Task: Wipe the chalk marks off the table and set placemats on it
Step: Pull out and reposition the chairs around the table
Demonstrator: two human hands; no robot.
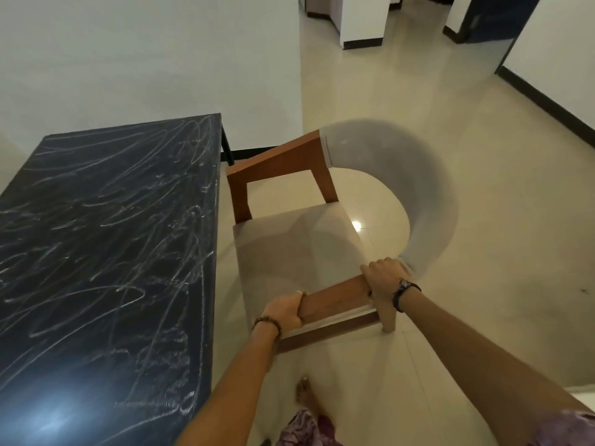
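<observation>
A dark table [106, 239] fills the left of the head view, its top covered in white chalk scribbles. Right beside its long edge stands a wooden chair [296, 249] with a beige seat and a curved grey backrest. My left hand [285, 312] grips the front end of the chair's near wooden armrest. My right hand [383, 278] grips the same armrest where it meets the grey backrest. No cloth or placemat is in view.
A white wall [145, 59] runs behind the table. Glossy light floor tiles [483, 204] spread to the right, toward a white pillar [363, 20] and a dark doorway. My bare foot [304, 392] stands on the floor just behind the chair.
</observation>
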